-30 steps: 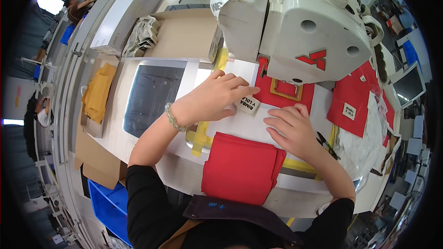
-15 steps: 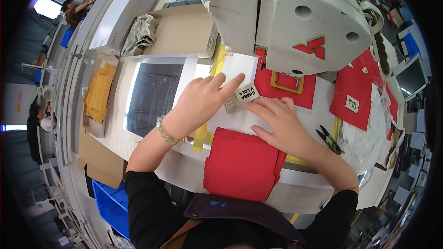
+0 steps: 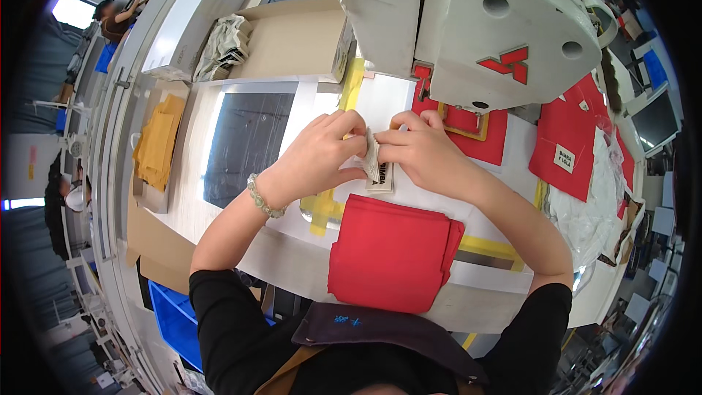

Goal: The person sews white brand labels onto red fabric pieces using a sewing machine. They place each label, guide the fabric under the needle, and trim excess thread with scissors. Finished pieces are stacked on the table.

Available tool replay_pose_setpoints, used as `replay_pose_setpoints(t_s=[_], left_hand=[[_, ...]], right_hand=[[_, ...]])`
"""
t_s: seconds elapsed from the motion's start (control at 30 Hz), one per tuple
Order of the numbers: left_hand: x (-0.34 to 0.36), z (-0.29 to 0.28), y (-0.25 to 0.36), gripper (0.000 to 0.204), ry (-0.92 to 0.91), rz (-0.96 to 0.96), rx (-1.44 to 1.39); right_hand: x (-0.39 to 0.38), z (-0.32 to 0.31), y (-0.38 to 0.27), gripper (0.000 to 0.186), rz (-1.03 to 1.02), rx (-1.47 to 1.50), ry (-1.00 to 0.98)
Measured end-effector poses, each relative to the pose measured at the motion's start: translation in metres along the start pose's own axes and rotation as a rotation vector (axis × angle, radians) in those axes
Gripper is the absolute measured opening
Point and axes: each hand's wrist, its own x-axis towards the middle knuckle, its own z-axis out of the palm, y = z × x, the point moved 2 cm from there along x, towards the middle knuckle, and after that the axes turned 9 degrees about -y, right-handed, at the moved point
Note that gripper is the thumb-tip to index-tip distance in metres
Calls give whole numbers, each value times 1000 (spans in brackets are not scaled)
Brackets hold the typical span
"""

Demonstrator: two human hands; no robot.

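Note:
Between my hands is a small stack of cream fabric labels (image 3: 379, 176) with dark printing, its long side now pointing toward me. My left hand (image 3: 327, 152), with a beaded bracelet at the wrist, pinches the stack from its left edge. Curled fingers of my right hand (image 3: 422, 152) grip it from the right. Just nearer to me lies a folded pile of red fabric (image 3: 391, 252). Beyond my right hand, a red piece (image 3: 488, 146) sits under a yellow-edged frame (image 3: 468, 130) by the sewing machine (image 3: 519, 36).
An open cardboard box (image 3: 292, 36) holding bundled cream labels (image 3: 223, 47) stands at the far left. Yellow pieces (image 3: 158, 145) fill a narrower box. A dark panel (image 3: 248, 146) lies left of my hands. Labelled red fabric (image 3: 564, 148) and clear plastic (image 3: 581, 216) are on the right.
My hands have come together on the label stack, which has turned and moved slightly nearer to me. My right forearm now covers the thread snips.

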Motion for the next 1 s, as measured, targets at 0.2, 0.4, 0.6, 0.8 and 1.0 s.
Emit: replay_pose_setpoints(t_s=[0.2,0.4,0.6,0.8,1.0], left_hand=[[0,1,-17,26,-13,50,-163],[-3,6,-8,34,41,-267,-236],[-18,15,-5,39,180,-391,-92],[-26,-16,3,20,252,-363,-263],[18,-1,27,17,42,-236,-916]], right_hand=[[2,-7,4,26,-22,1,-16],[-26,-10,0,28,86,-3,30],[-54,-20,-4,26,171,26,90],[-72,-43,-16,23,311,282,66],[-65,-30,-25,41,391,1204,248]])
